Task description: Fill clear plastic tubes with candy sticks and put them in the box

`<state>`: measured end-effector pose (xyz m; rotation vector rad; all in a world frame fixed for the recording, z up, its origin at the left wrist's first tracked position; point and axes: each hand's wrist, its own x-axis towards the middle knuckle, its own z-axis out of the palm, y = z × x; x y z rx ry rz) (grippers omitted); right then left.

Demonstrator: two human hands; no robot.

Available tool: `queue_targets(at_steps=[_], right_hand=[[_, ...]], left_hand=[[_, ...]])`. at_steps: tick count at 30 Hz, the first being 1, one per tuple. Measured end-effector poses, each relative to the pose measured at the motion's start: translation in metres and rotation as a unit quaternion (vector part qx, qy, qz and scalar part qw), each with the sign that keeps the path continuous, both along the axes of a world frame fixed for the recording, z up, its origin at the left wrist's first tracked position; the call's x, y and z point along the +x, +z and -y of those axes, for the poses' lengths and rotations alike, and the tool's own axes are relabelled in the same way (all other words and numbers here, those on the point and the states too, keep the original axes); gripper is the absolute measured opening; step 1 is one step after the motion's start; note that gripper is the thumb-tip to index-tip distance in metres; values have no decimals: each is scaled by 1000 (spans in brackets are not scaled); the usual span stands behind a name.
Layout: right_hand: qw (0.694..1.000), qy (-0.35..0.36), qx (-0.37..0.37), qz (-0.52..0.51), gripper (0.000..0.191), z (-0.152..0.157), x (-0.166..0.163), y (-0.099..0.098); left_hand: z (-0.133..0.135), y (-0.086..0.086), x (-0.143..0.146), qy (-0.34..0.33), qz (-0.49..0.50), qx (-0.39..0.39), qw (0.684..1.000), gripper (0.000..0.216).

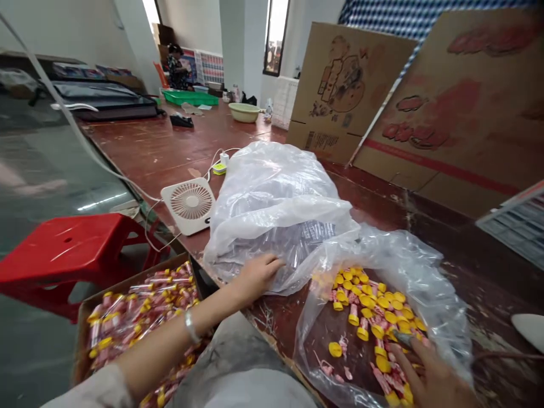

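My left hand (pixel 257 277) is at the mouth of a large clear plastic bag (pixel 276 175). Its fingers are bent and close together, and their tips are partly hidden, so what they hold cannot be made out. Inside that bag lie many clear plastic tubes (pixel 317 231). At the lower right, my right hand (pixel 437 374) reaches into a heap of yellow caps (pixel 385 303) with pink pieces attached. Its thumb and forefinger are apart over the heap; something grey covers one fingertip. The caps lie on another clear plastic bag (pixel 442 289), spread open on the table.
A cardboard box (pixel 80 351) of filled, yellow-capped tubes stands below the table edge, near a red stool (pixel 80 243). A small white fan (pixel 189 205) with a cord sits left of the bag. Cardboard boxes (pixel 348 90) line the right side. A person (pixel 176 68) sits far back.
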<state>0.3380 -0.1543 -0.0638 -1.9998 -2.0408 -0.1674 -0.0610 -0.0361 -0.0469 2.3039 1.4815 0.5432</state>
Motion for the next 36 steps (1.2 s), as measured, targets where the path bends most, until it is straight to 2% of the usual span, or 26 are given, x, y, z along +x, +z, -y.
queue_targets(at_steps=[3,6,10,14,18,20,23,26,30,33,36], right_hand=[[999,-48,12,10,35,5,-4,-5],[997,-76,-6,19,37,12,-7,-3],[993,-96,-69,23,28,12,-15,12],[984,-125,-123,33,16,-2,-28,21],[987,-94,-132,15,10,-17,-44,19],[988,-72,-133,4,11,-21,-49,18],[990,-41,-137,-10,14,-23,-53,18],[990,-28,-135,-13,15,-23,-57,20],[993,30,-112,-29,9,-26,-65,21],[992,63,-93,-52,14,-28,-71,19],[991,54,-72,-95,20,-23,-76,23]], left_hand=[[-48,5,40,31,-35,-11,999,28],[-66,3,56,65,-65,-37,995,31],[-61,-4,52,64,-92,-71,991,34],[-56,-11,40,59,-100,-74,990,36],[-46,-12,24,79,-114,-67,988,33],[-36,-10,12,95,-68,-57,992,33],[-11,-3,-3,88,71,-81,990,30],[17,8,-6,27,199,-187,962,26],[46,17,11,-51,316,-311,895,23],[57,18,25,-49,400,-385,830,29],[64,16,33,-21,453,-431,781,40]])
